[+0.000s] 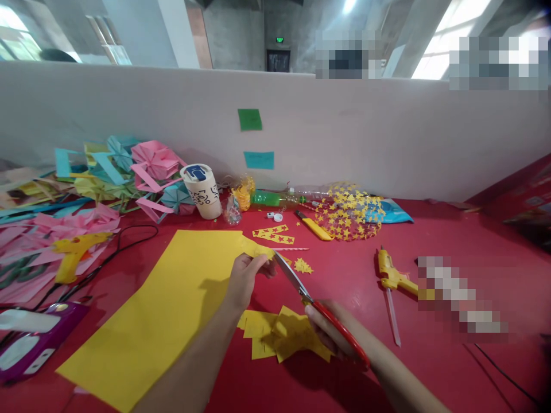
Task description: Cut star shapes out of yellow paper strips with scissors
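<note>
Red tabletop [353,275], little pile of yellow stars [303,265] on it; left hand [242,281] pinches some yellow paper [262,250], right hand [333,326] grips red-handled scissors [293,275], tips right by it.

No legible text, green sign [279,40] (perhaps lettered)

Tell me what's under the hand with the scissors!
Under the right hand, which holds the scissors, you can see yellow paper pieces overlapping on the red table. The hand covers part of them, so whatever lies right beneath it can't be seen.
</note>
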A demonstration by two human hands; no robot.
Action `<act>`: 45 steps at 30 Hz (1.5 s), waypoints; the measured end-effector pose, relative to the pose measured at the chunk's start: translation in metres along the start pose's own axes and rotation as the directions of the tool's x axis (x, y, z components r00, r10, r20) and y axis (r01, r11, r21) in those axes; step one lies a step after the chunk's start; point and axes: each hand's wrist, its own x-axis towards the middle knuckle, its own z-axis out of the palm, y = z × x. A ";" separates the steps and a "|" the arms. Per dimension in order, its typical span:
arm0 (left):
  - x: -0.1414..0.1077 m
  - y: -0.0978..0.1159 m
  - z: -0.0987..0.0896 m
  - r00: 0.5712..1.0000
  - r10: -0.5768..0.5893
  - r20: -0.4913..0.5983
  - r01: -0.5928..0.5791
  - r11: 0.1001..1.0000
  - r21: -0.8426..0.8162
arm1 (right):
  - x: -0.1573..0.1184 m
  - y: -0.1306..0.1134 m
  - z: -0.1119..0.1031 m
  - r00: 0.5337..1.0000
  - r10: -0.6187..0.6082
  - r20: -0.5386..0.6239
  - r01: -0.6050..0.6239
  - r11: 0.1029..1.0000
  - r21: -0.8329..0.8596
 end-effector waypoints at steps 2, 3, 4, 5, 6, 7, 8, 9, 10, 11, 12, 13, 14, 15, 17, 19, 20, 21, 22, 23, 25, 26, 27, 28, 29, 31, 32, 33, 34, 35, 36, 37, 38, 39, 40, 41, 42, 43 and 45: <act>0.000 0.000 -0.001 1.000 -0.003 -0.010 0.003 1.000 -0.016 | -0.001 -0.002 0.000 1.000 -0.004 0.006 0.004 1.000 -0.010; 0.000 0.000 -0.001 1.000 -0.007 -0.017 0.007 1.000 -0.020 | -0.001 -0.003 0.000 1.000 -0.004 0.010 0.004 1.000 -0.011; 0.000 0.000 -0.001 1.000 -0.011 -0.026 0.011 1.000 -0.022 | -0.001 -0.003 0.000 1.000 -0.006 0.019 0.006 1.000 -0.013; -0.001 0.000 -0.001 0.999 -0.014 -0.032 0.013 1.000 -0.023 | -0.001 -0.003 0.000 1.000 -0.015 0.024 0.016 1.000 -0.011; 0.000 0.000 -0.002 0.999 -0.015 -0.034 0.014 1.000 -0.025 | -0.001 -0.002 0.000 0.999 -0.020 0.027 0.020 1.000 -0.010; 0.000 0.000 -0.002 0.999 -0.015 -0.033 0.014 1.000 -0.025 | -0.001 -0.001 0.001 0.999 -0.021 0.028 0.021 1.000 -0.013; 0.000 -0.001 -0.002 1.000 -0.013 -0.027 0.012 1.000 -0.024 | -0.001 -0.001 0.001 0.999 -0.021 0.028 0.021 1.000 -0.013; 0.000 -0.001 -0.003 1.000 -0.010 -0.018 0.010 1.000 -0.021 | -0.001 0.000 0.001 0.999 -0.025 0.026 0.025 1.000 -0.008; 0.000 -0.001 -0.003 1.000 -0.010 -0.008 0.010 1.000 -0.020 | 0.000 0.001 0.002 0.999 -0.029 0.023 0.029 1.000 -0.002; 0.000 -0.002 -0.004 1.000 -0.013 -0.003 0.013 1.000 -0.017 | 0.000 0.001 0.002 0.999 -0.030 0.021 0.030 1.000 0.002; 0.000 -0.002 -0.004 1.000 -0.015 -0.002 0.015 1.000 -0.016 | 0.000 0.001 0.002 0.999 -0.035 0.022 0.035 0.999 0.006; 0.001 -0.003 -0.005 1.000 -0.019 -0.004 0.019 1.000 -0.018 | 0.000 0.000 0.002 0.999 -0.040 0.019 0.040 0.999 0.011; 0.001 -0.003 -0.005 1.000 -0.021 -0.010 0.021 1.000 -0.021 | 0.000 -0.001 0.002 0.999 -0.039 0.019 0.039 0.999 0.012; 0.001 -0.003 -0.006 1.000 -0.021 -0.016 0.021 0.999 -0.024 | 0.000 -0.002 0.001 0.999 -0.037 0.019 0.037 0.999 0.010; 0.001 -0.001 -0.005 1.000 -0.020 -0.021 0.019 1.000 -0.024 | 0.000 -0.004 0.001 0.999 -0.042 0.017 0.042 0.999 0.006; 0.000 0.002 -0.004 1.000 -0.023 -0.009 0.023 1.000 -0.017 | 0.000 -0.004 0.001 0.999 -0.046 0.008 0.046 0.999 0.005; -0.001 0.003 -0.003 1.000 -0.029 0.004 0.029 1.000 -0.011 | 0.000 -0.004 0.002 0.999 -0.041 0.003 0.041 0.999 0.013; -0.001 0.004 -0.002 0.999 -0.037 0.023 0.037 0.999 -0.003 | 0.000 -0.003 0.002 0.999 -0.032 -0.007 0.032 0.999 0.026; -0.002 0.005 -0.001 0.998 -0.047 0.040 0.046 0.999 0.007 | 0.000 -0.003 0.003 1.000 -0.023 -0.017 0.024 0.999 0.035; -0.002 0.005 -0.001 0.997 -0.055 0.049 0.055 0.998 0.016 | 0.000 -0.003 0.003 1.000 -0.014 -0.028 0.015 0.999 0.036; -0.002 0.005 0.001 0.997 -0.062 0.044 0.060 0.998 0.029 | 0.000 -0.003 0.004 0.999 0.003 -0.038 -0.003 1.000 0.018; -0.002 0.005 0.001 0.998 -0.058 0.037 0.057 0.998 0.029 | -0.001 -0.004 0.004 0.999 0.009 -0.039 -0.009 1.000 0.006; -0.002 0.005 0.001 0.998 -0.051 0.033 0.050 0.998 0.026 | -0.001 -0.006 0.004 0.999 0.014 -0.036 -0.014 1.000 -0.002; -0.002 0.004 0.001 0.998 -0.043 0.035 0.043 0.999 0.021 | -0.002 -0.007 0.003 0.999 0.018 -0.029 -0.019 1.000 -0.006; -0.001 0.004 0.000 0.998 -0.038 0.040 0.037 0.999 0.018 | -0.002 -0.009 0.003 1.000 0.018 -0.025 -0.018 1.000 -0.009; -0.001 0.003 0.000 0.999 -0.031 0.044 0.030 0.999 0.013 | -0.004 -0.011 0.002 1.000 0.003 -0.018 -0.004 1.000 -0.021; -0.001 0.003 0.000 0.999 -0.028 0.042 0.028 1.000 0.011 | -0.004 -0.011 0.001 1.000 -0.007 -0.016 0.006 1.000 -0.030; 0.000 0.002 0.000 0.999 -0.025 0.039 0.025 1.000 0.007 | -0.004 -0.011 0.001 1.000 -0.019 -0.012 0.019 0.999 -0.040; 0.000 0.002 -0.001 0.999 -0.021 0.039 0.021 1.000 0.002 | -0.005 -0.010 0.000 0.999 -0.035 -0.003 0.034 0.998 -0.051; 0.000 0.002 -0.001 0.999 -0.018 0.041 0.019 1.000 -0.004 | -0.005 -0.009 -0.001 0.999 -0.052 0.009 0.052 0.997 -0.063; 0.000 0.002 -0.001 0.999 -0.018 0.045 0.019 1.000 -0.009 | -0.005 -0.008 -0.001 0.997 -0.068 0.024 0.070 0.995 -0.073; 0.000 0.001 -0.001 0.999 -0.020 0.050 0.020 1.000 -0.012 | -0.005 -0.007 -0.001 0.996 -0.083 0.030 0.086 0.993 -0.079; 0.000 0.001 -0.001 0.998 -0.022 0.056 0.023 1.000 -0.013 | -0.005 -0.006 -0.002 0.995 -0.096 0.034 0.098 0.992 -0.080; 0.000 0.001 -0.002 0.998 -0.025 0.064 0.026 1.000 -0.010 | -0.005 -0.005 -0.002 0.994 -0.104 0.039 0.107 0.991 -0.077; 0.000 0.001 -0.002 0.997 -0.027 0.071 0.027 1.000 -0.008 | -0.005 -0.005 -0.002 0.993 -0.107 0.042 0.109 0.991 -0.072; 0.000 0.001 -0.002 0.997 -0.028 0.078 0.028 1.000 -0.005 | -0.005 -0.005 -0.001 0.993 -0.106 0.043 0.108 0.992 -0.064; 0.000 0.001 -0.003 0.996 -0.028 0.081 0.028 1.000 -0.003 | -0.005 -0.005 -0.001 0.994 -0.104 0.045 0.106 0.993 -0.055; 0.000 0.002 -0.003 0.996 -0.029 0.082 0.029 1.000 0.001 | -0.005 -0.005 -0.001 0.994 -0.103 0.046 0.105 0.993 -0.045; 0.000 0.002 -0.003 0.996 -0.031 0.078 0.030 1.000 0.009 | -0.005 -0.005 0.000 0.995 -0.094 0.038 0.096 0.995 -0.029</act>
